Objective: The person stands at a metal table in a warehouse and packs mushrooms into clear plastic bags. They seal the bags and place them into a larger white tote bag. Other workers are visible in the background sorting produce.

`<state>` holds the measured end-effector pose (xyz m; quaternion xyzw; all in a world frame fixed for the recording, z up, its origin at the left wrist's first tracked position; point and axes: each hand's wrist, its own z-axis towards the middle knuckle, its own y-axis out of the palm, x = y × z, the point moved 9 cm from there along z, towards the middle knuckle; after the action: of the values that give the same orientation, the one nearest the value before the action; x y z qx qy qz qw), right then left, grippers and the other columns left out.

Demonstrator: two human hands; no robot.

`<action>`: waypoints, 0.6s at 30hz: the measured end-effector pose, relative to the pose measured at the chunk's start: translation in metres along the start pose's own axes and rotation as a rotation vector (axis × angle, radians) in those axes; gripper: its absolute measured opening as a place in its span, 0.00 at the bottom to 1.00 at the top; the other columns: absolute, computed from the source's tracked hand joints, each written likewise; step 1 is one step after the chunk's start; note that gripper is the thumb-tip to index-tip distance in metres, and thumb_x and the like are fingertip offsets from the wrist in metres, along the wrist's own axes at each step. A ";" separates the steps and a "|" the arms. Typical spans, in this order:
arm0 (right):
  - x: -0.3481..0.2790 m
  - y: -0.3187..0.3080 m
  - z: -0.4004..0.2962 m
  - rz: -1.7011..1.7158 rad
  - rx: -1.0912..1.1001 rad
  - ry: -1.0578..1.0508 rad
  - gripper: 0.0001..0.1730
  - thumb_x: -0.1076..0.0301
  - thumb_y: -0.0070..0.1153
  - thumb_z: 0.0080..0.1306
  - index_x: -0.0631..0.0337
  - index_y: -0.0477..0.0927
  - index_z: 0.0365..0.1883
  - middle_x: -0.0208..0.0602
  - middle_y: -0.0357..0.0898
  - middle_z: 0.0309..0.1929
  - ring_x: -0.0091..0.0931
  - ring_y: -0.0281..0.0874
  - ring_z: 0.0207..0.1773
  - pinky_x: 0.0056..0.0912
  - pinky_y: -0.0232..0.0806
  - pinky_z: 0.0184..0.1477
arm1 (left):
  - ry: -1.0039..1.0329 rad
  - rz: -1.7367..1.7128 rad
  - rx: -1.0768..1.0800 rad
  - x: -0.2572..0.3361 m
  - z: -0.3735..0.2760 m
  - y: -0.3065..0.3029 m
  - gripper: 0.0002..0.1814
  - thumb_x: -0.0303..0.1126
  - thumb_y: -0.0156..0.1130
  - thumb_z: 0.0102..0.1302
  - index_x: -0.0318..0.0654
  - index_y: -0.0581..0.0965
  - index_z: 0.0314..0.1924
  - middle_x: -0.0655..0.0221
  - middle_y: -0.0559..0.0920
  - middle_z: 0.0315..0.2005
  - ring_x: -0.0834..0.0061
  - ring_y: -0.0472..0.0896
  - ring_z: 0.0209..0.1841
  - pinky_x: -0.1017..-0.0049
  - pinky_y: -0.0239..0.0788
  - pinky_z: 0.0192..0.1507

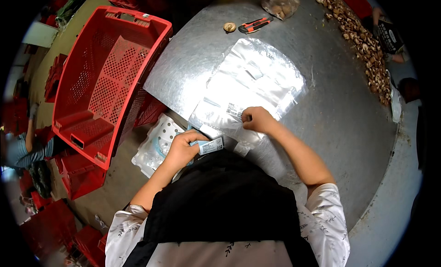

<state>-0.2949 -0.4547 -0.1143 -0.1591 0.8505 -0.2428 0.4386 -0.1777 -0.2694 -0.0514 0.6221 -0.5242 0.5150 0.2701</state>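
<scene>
My left hand (184, 146) pinches a strip of printed labels (211, 146) on pale blue backing, near the table's front edge. My right hand (259, 119) is over a stack of clear plastic bags (255, 84), its fingers curled at the right end of a white printed label (234, 109). That label lies on the top bag; whether my fingertips grip its edge or press on it cannot be made out. Strong glare hides much of the bags' surface. Below my left hand, partly covered by it, is a white perforated plastic crate or stool (165, 132).
A box cutter (255, 25), one mushroom (229, 27) and a bag of mushrooms (280, 7) lie at the back of the metal table (330, 129). Mushrooms (365, 50) are heaped at right, near another person's hands. A large red crate (115, 77) stands left; another person is beyond it.
</scene>
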 end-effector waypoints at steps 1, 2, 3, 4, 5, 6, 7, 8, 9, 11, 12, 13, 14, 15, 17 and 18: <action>0.009 -0.005 0.008 0.102 -0.077 -0.009 0.08 0.66 0.62 0.49 0.59 0.82 0.25 0.36 0.81 0.26 0.28 0.76 0.30 0.30 0.68 0.36 | 0.021 0.052 -0.002 0.001 0.003 0.002 0.08 0.20 0.62 0.53 0.31 0.82 0.35 0.70 0.80 0.30 0.81 0.76 0.35 0.80 0.66 0.39; 0.017 -0.018 0.014 0.120 -0.081 -0.031 0.07 0.68 0.61 0.49 0.60 0.82 0.26 0.33 0.80 0.25 0.25 0.74 0.28 0.28 0.67 0.34 | 0.042 0.104 -0.004 0.003 0.008 0.003 0.08 0.20 0.62 0.53 0.31 0.82 0.35 0.70 0.80 0.30 0.80 0.76 0.35 0.79 0.66 0.39; 0.016 -0.036 0.019 0.135 -0.091 -0.059 0.07 0.70 0.59 0.49 0.60 0.81 0.28 0.31 0.79 0.24 0.21 0.73 0.27 0.26 0.66 0.33 | 0.060 0.156 0.004 0.005 0.012 0.003 0.08 0.20 0.63 0.52 0.31 0.82 0.35 0.69 0.80 0.30 0.80 0.76 0.35 0.79 0.66 0.39; 0.014 -0.069 0.019 0.062 -0.027 -0.063 0.08 0.68 0.58 0.50 0.60 0.81 0.28 0.32 0.80 0.24 0.22 0.73 0.28 0.27 0.66 0.34 | 0.069 0.178 0.012 0.008 0.018 0.003 0.08 0.20 0.61 0.53 0.32 0.82 0.35 0.68 0.80 0.30 0.79 0.77 0.34 0.79 0.67 0.38; 0.033 -0.103 0.023 0.015 -0.009 -0.099 0.10 0.66 0.57 0.50 0.61 0.81 0.29 0.33 0.80 0.26 0.23 0.74 0.29 0.29 0.67 0.34 | 0.081 0.202 0.008 0.013 0.026 0.007 0.08 0.20 0.60 0.54 0.32 0.82 0.35 0.66 0.81 0.29 0.77 0.77 0.33 0.78 0.67 0.37; 0.053 -0.156 0.017 -0.116 0.206 0.033 0.11 0.66 0.55 0.51 0.62 0.81 0.30 0.37 0.81 0.27 0.25 0.76 0.30 0.31 0.68 0.35 | 0.091 0.226 0.009 0.017 0.034 0.011 0.09 0.20 0.58 0.55 0.33 0.82 0.35 0.65 0.81 0.29 0.75 0.77 0.31 0.78 0.67 0.37; 0.056 -0.215 -0.010 -0.248 0.556 0.280 0.13 0.64 0.58 0.50 0.63 0.82 0.31 0.44 0.82 0.30 0.35 0.81 0.35 0.36 0.71 0.38 | 0.050 0.170 0.017 0.011 0.043 0.014 0.08 0.22 0.58 0.55 0.33 0.82 0.35 0.64 0.81 0.27 0.74 0.76 0.29 0.77 0.67 0.35; 0.038 -0.257 -0.044 -0.446 0.832 0.404 0.12 0.67 0.56 0.52 0.63 0.82 0.32 0.45 0.83 0.35 0.36 0.81 0.37 0.38 0.71 0.39 | 0.007 0.116 0.030 0.003 0.053 0.018 0.07 0.23 0.58 0.56 0.33 0.82 0.34 0.63 0.81 0.26 0.73 0.76 0.27 0.76 0.68 0.34; 0.045 -0.284 -0.082 -0.560 1.206 0.262 0.11 0.69 0.53 0.55 0.62 0.82 0.35 0.44 0.82 0.35 0.38 0.81 0.36 0.38 0.71 0.39 | -0.025 0.060 0.024 -0.003 0.068 0.027 0.07 0.25 0.58 0.57 0.33 0.81 0.34 0.61 0.81 0.24 0.72 0.75 0.25 0.76 0.68 0.33; 0.023 -0.254 -0.099 -0.178 1.298 0.108 0.11 0.71 0.49 0.59 0.62 0.78 0.38 0.42 0.80 0.36 0.36 0.79 0.37 0.38 0.71 0.40 | -0.087 0.255 0.067 -0.017 0.100 0.030 0.08 0.30 0.59 0.58 0.32 0.81 0.33 0.58 0.79 0.20 0.72 0.73 0.21 0.75 0.68 0.31; 0.004 -0.220 -0.096 -0.022 1.210 0.015 0.10 0.71 0.49 0.59 0.62 0.77 0.39 0.42 0.79 0.38 0.36 0.79 0.38 0.37 0.70 0.41 | -0.117 0.198 0.089 -0.026 0.115 0.035 0.12 0.35 0.60 0.57 0.32 0.81 0.33 0.53 0.79 0.21 0.66 0.77 0.23 0.71 0.69 0.31; -0.013 -0.165 -0.080 0.048 0.968 0.127 0.09 0.71 0.51 0.60 0.63 0.77 0.38 0.42 0.78 0.40 0.34 0.78 0.41 0.36 0.70 0.43 | -0.139 0.269 0.110 -0.037 0.125 0.034 0.13 0.36 0.60 0.56 0.32 0.81 0.32 0.52 0.79 0.22 0.62 0.78 0.25 0.69 0.69 0.32; -0.004 -0.097 -0.056 0.213 0.555 0.083 0.11 0.71 0.56 0.58 0.62 0.77 0.40 0.44 0.77 0.44 0.34 0.77 0.46 0.36 0.70 0.46 | -0.153 0.336 0.126 -0.045 0.134 0.035 0.13 0.37 0.61 0.56 0.32 0.81 0.32 0.51 0.80 0.23 0.59 0.79 0.26 0.67 0.70 0.32; -0.002 -0.032 -0.040 0.158 0.342 -0.100 0.16 0.69 0.62 0.55 0.60 0.77 0.42 0.44 0.74 0.47 0.37 0.74 0.51 0.40 0.69 0.51 | -0.161 0.402 0.130 -0.048 0.142 0.039 0.14 0.38 0.61 0.55 0.33 0.81 0.32 0.50 0.80 0.24 0.56 0.79 0.28 0.65 0.70 0.33; 0.006 0.021 -0.038 -0.056 0.327 -0.236 0.23 0.66 0.69 0.47 0.57 0.78 0.43 0.41 0.73 0.48 0.40 0.68 0.57 0.44 0.61 0.59 | -0.207 0.622 0.005 -0.056 0.137 0.035 0.15 0.40 0.61 0.55 0.35 0.82 0.32 0.49 0.81 0.28 0.51 0.79 0.31 0.62 0.70 0.35; 0.003 0.021 -0.040 -0.075 0.355 -0.243 0.22 0.66 0.69 0.48 0.58 0.78 0.41 0.40 0.73 0.48 0.39 0.68 0.57 0.43 0.61 0.58 | -0.222 0.677 -0.052 -0.067 0.124 0.029 0.14 0.38 0.61 0.55 0.34 0.82 0.32 0.51 0.82 0.28 0.53 0.80 0.31 0.64 0.70 0.34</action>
<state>-0.3308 -0.4273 -0.1078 -0.1392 0.7287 -0.3840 0.5497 -0.1549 -0.3617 -0.1594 0.4583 -0.7395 0.4913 0.0413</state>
